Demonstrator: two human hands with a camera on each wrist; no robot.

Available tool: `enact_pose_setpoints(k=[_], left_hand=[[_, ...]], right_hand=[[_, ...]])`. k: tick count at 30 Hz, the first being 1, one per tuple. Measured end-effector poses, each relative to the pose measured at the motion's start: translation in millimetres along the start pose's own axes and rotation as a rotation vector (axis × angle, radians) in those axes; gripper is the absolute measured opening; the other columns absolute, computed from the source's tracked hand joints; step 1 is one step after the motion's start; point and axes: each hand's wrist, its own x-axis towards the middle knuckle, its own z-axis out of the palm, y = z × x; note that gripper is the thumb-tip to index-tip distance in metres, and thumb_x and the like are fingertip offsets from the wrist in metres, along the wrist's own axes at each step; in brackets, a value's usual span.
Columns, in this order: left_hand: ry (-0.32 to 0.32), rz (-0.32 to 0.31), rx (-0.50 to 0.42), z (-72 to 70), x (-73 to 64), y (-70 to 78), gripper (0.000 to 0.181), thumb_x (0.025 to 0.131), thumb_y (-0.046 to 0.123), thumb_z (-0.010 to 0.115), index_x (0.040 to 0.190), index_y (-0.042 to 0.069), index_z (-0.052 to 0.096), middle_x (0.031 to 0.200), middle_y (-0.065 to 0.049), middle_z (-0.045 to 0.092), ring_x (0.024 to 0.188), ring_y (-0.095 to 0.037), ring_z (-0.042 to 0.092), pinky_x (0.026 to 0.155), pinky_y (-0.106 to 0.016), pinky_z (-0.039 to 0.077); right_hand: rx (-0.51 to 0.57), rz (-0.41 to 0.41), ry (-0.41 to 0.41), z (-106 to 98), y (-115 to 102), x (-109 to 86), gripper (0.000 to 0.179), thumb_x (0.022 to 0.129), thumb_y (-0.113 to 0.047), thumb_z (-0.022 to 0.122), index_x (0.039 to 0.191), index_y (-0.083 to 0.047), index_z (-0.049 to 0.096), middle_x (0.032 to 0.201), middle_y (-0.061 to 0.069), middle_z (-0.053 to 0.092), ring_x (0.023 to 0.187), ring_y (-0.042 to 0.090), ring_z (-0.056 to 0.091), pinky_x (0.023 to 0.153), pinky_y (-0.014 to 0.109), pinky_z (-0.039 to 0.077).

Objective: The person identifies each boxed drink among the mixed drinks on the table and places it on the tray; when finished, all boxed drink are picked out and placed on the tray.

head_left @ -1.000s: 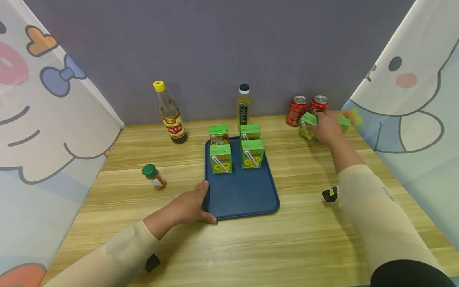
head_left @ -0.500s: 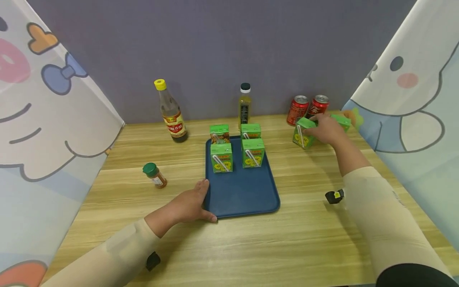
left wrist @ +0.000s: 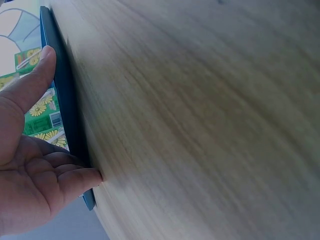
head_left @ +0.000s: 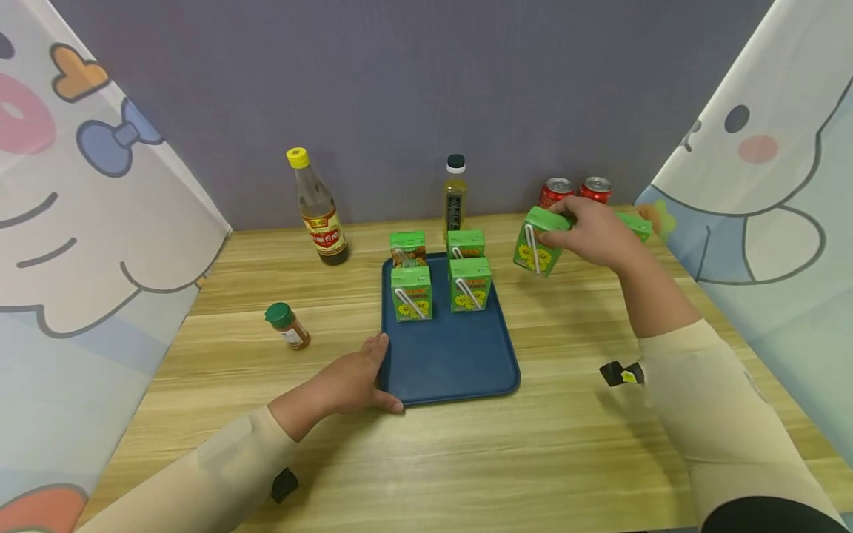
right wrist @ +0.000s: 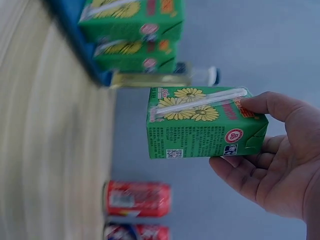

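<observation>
One bench (head_left: 533, 474), bearing a blue tray (head_left: 453, 363). Left of the tray's far end, a yellow-capped bottle (head_left: 323, 222), labelled 香醋. At the tray's near-left corner, the left hand (head_left: 349, 381), spread against the rim. Right of the tray, the right hand (head_left: 596, 229), pinching a lifted green carton (right wrist: 200, 117) with Chinese print mostly too small to read. On the tray, four similar cartons (head_left: 412, 296).
</observation>
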Motion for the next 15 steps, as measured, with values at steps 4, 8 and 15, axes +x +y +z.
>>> enact_pose_setpoints(k=[4, 8, 15], left_hand=[[0.001, 0.003, -0.001, 0.2, -0.2, 0.0, 0.120, 0.076, 0.053, 0.079, 0.156, -0.004, 0.010, 0.160, -0.029, 0.012, 0.148, -0.040, 0.021, 0.115, -0.051, 0.029], [0.001, 0.003, 0.001, -0.1, -0.4, 0.2, 0.120, 0.076, 0.053, 0.079, 0.156, -0.004, 0.010, 0.160, -0.028, 0.012, 0.148, -0.039, 0.020, 0.115, -0.051, 0.029], [0.001, 0.010, -0.003, 0.1, -0.7, -0.7, 0.120, 0.076, 0.053, 0.080, 0.155, -0.004, 0.010, 0.160, -0.027, 0.011, 0.149, -0.038, 0.018, 0.116, -0.051, 0.027]], right_hand=[[0.044, -0.046, 0.022, -4.9, -24.4, -11.6, 0.055, 0.091, -0.043, 0.065, 0.130, -0.006, 0.055, 0.115, 0.014, 0.062, 0.096, 0.029, 0.059, 0.081, 0.044, 0.047], [0.115, -0.085, 0.052, -6.7, -43.5, -21.9, 0.053, 0.091, -0.045, 0.066, 0.130, -0.011, 0.055, 0.110, 0.010, 0.061, 0.090, 0.027, 0.059, 0.073, 0.037, 0.048], [0.248, -0.187, 0.006, 4.7, -73.2, -32.1, 0.044, 0.091, -0.036, 0.070, 0.127, -0.016, 0.057, 0.108, 0.005, 0.058, 0.087, 0.024, 0.057, 0.071, 0.034, 0.050]])
